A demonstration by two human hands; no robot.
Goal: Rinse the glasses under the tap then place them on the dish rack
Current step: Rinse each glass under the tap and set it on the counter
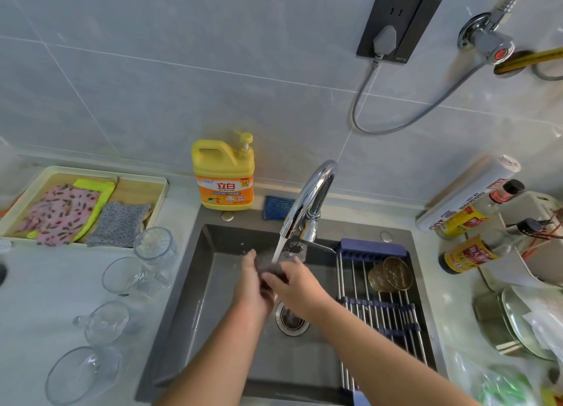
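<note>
Grey sink (213, 283) roomy, left hand (251, 287) and right hand (297, 287) fingers curled round glass (271, 265) under tap (310, 192), dish rack (380, 311) at 3 o'clock, clear glasses (122, 274) on surface (45, 283) at 9

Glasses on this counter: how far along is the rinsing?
Early on. Done: what looks like one brownish glass lies on the dish rack. In hand: the left hand and right hand hold a glass under the running tap. Left: four clear glasses wait on the counter beside the sink.
</note>
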